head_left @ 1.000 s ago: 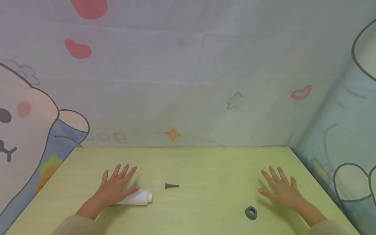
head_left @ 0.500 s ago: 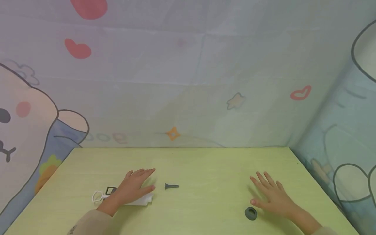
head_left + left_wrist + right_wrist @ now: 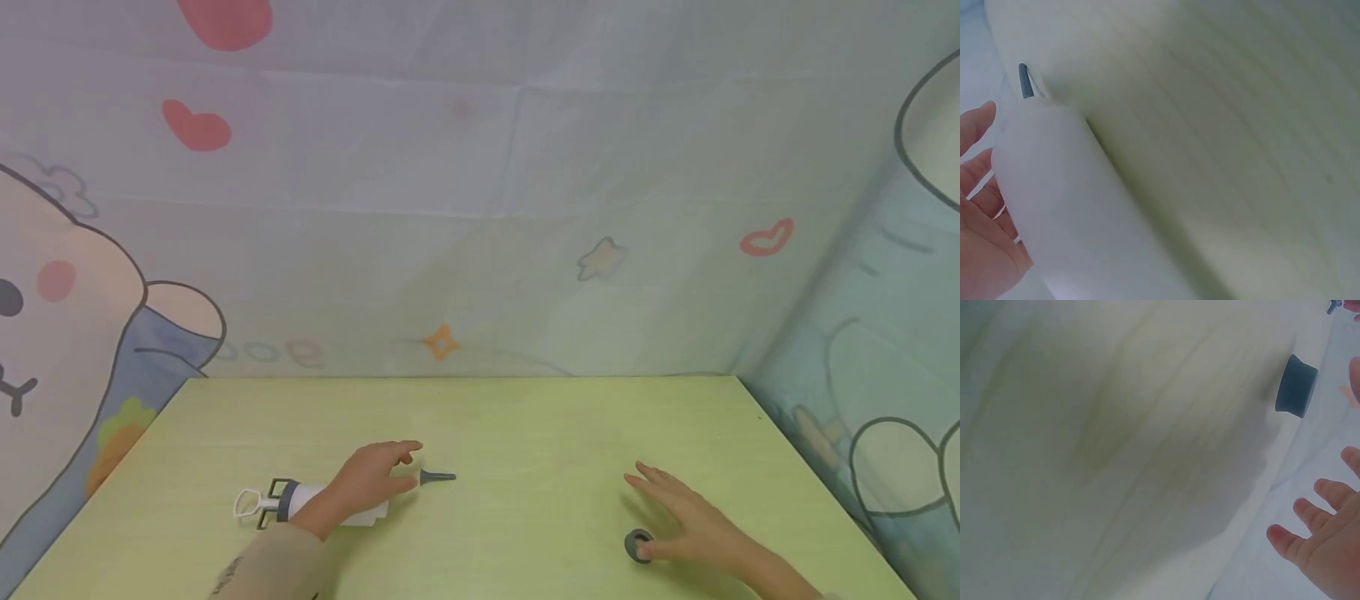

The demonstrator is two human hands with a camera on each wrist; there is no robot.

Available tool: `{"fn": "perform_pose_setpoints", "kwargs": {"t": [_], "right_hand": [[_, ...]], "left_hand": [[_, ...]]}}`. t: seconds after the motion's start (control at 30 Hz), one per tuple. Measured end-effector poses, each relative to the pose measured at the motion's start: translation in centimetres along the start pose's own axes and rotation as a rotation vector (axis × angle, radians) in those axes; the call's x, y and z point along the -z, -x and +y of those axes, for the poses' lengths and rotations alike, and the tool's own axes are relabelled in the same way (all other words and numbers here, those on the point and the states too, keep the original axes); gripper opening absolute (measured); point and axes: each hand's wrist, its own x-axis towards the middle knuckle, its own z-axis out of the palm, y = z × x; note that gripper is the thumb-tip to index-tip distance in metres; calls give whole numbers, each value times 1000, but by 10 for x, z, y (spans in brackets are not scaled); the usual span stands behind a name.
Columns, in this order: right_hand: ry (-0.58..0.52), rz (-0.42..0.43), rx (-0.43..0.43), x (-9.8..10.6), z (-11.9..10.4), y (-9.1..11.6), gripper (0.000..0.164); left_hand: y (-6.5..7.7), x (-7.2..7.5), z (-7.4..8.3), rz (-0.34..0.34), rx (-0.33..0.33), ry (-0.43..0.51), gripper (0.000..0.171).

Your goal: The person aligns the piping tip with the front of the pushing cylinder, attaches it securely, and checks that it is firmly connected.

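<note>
A white syringe-like tube [image 3: 302,497] with a dark collar and a white loop handle lies on the table at left, partly hidden under my left forearm and hand. My left hand [image 3: 366,480] hovers above its front end, fingers loosely bent, thumb and index close to a small grey tapered nozzle [image 3: 441,477]. In the left wrist view the white tube [image 3: 1085,206] fills the middle and the nozzle [image 3: 1026,82] lies beyond it. My right hand [image 3: 697,527] is spread over a grey ring-shaped cap [image 3: 631,543], its thumb overlapping the cap; contact is unclear. The right wrist view shows the cap [image 3: 1297,387] apart from the fingers.
A pale yellow-green table [image 3: 525,433] carries all these things. Behind it hangs a light cloth backdrop [image 3: 480,183] printed with hearts, stars and cartoon figures, which continues along both sides.
My left hand has moved right from over the tube toward the nozzle, its fingers bending, uncovering the loop handle. My right hand has moved left and nearer, over the ring-shaped cap.
</note>
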Motion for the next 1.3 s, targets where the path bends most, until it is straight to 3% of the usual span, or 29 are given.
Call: {"fn": "perform_pose_setpoints", "kwargs": {"t": [0.23, 0.4, 0.53, 0.7, 0.87, 1.1, 1.3], "right_hand": [[-85, -93, -25, 2, -2, 5, 72], [-221, -150, -46, 5, 2, 7, 68], [-358, -184, -66, 5, 8, 9, 63], [-469, -180, 2, 2, 11, 12, 53], [-472, -174, 60, -3, 12, 10, 47], [-431, -231, -18, -4, 9, 5, 44], [-427, -256, -65, -5, 7, 3, 41]], "left_hand": [[-7, -7, 3, -55, 77, 73, 43], [-9, -11, 3, -70, 85, 72, 39], [-11, -13, 4, -64, 55, 53, 36], [-12, -15, 6, -46, 58, 39, 31], [-13, -18, 7, -22, 83, 22, 24], [-16, -22, 6, 5, 104, 20, 16], [-16, -23, 6, 25, 66, 3, 16]]}}
